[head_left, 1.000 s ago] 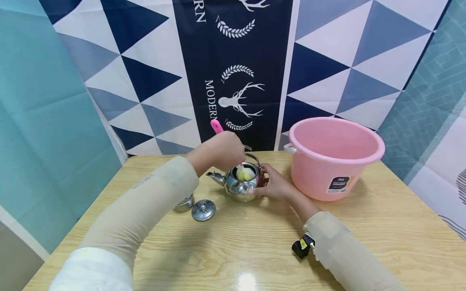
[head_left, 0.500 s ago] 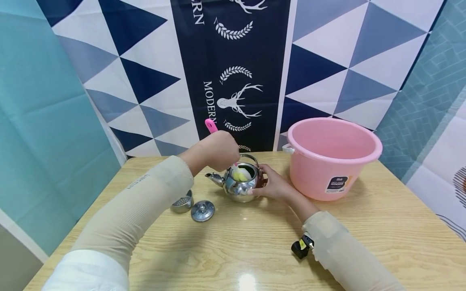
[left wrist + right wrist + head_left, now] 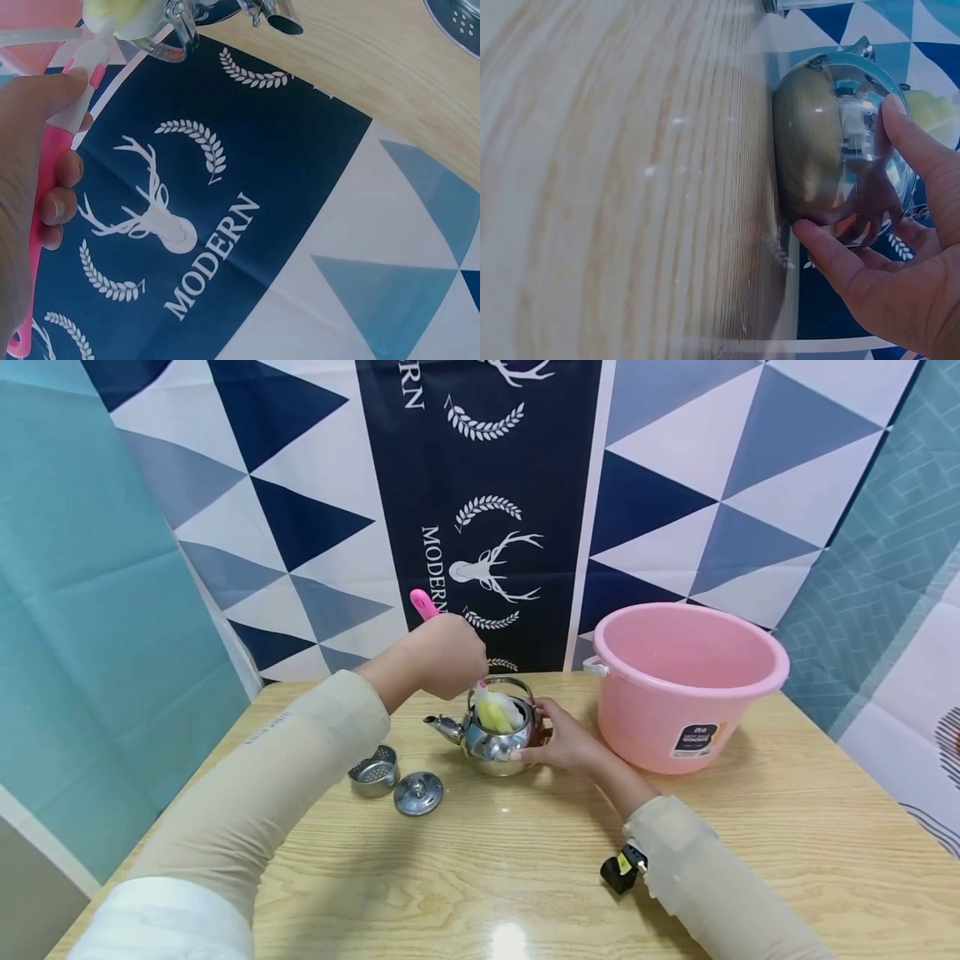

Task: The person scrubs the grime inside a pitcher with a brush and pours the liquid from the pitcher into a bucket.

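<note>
My left hand (image 3: 452,656) grips the pink handle of a cleaning brush (image 3: 46,169), with the thumb lying along its white neck. The brush's yellow and white sponge head (image 3: 497,712) stands in the mouth of a shiny steel teapot (image 3: 491,750), its top above the rim. Fingers and thumb of my right hand (image 3: 564,740) hold the teapot's side opposite the spout. In the right wrist view, the thumb lies near the rim and the fingers go round the lower body of the teapot (image 3: 817,150). The pot sits upright on the table.
Left of the teapot lie a steel lid (image 3: 418,794) and a perforated strainer cup (image 3: 375,772). A pink bucket (image 3: 678,718) stands at the right, close to my right forearm. Behind the wooden table (image 3: 465,868) hangs a patterned cloth (image 3: 315,527).
My left hand has moved left and slightly up, tilting the brush. More of the sponge head shows above the rim. The right hand and teapot stay in place.
</note>
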`<state>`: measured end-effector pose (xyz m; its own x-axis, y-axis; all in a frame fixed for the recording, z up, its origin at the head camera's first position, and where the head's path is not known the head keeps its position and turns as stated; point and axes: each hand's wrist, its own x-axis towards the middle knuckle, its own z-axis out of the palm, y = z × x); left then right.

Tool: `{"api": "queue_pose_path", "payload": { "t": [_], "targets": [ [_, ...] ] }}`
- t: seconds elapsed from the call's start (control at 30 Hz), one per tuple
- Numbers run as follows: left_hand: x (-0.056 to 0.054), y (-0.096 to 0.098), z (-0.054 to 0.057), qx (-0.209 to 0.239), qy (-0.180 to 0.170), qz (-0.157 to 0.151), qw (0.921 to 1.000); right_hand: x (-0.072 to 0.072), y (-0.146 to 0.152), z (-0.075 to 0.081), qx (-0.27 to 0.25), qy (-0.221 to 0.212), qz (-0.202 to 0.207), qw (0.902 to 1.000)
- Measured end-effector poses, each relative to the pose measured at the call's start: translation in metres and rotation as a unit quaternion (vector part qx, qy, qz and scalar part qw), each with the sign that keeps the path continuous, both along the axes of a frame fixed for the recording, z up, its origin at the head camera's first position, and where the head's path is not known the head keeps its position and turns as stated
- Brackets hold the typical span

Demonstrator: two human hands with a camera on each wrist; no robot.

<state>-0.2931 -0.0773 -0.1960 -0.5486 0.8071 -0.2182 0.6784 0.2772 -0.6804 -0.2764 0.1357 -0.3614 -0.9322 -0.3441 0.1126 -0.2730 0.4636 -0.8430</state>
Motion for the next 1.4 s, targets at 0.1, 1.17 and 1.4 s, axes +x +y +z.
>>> {"api": "queue_pose_path", "payload": {
  "t": [0.1,1.17,1.4],
  "targets": [
    [0.001,-0.001,0.004,0.007,0.000,0.005,1.0000,0.000,0.001,0.000,0.004,0.002,-0.003,1.0000],
    [0.006,-0.019,0.027,0.059,0.006,0.074,0.9955,0.000,0.001,0.001,0.017,-0.008,-0.008,0.9998],
    [0.007,-0.031,0.024,0.086,0.007,0.074,0.9935,0.000,0.000,0.001,0.012,-0.011,-0.010,0.9998]
  ]
}}
